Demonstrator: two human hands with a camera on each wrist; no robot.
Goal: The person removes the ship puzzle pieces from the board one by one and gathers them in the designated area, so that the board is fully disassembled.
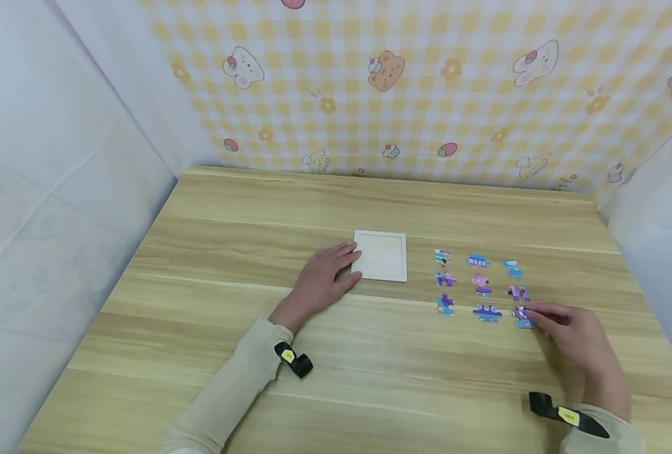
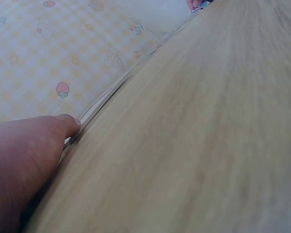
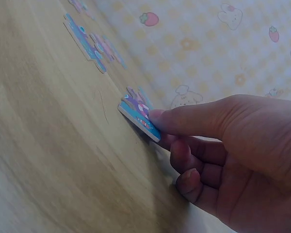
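With its fingers spread, my left hand (image 1: 326,277) rests on the table, fingertips at the left edge of a square white puzzle tray (image 1: 380,256). In the left wrist view the left thumb (image 2: 68,125) lies right at the tray's thin edge. Between thumb and forefinger, my right hand (image 1: 575,334) pinches a blue and purple jigsaw piece (image 3: 138,116), whose near edge tilts up in the right wrist view. This jigsaw piece (image 1: 522,317) is the lower right one of a loose grid. The other right fingers curl beneath the thumb.
Several more jigsaw pieces (image 1: 481,284) lie spaced out in three rows right of the tray. They lie on a wood-grain table (image 1: 324,391). A yellow checked curtain (image 1: 427,113) hangs behind the table, with white sheeting (image 1: 58,189) at the left side.
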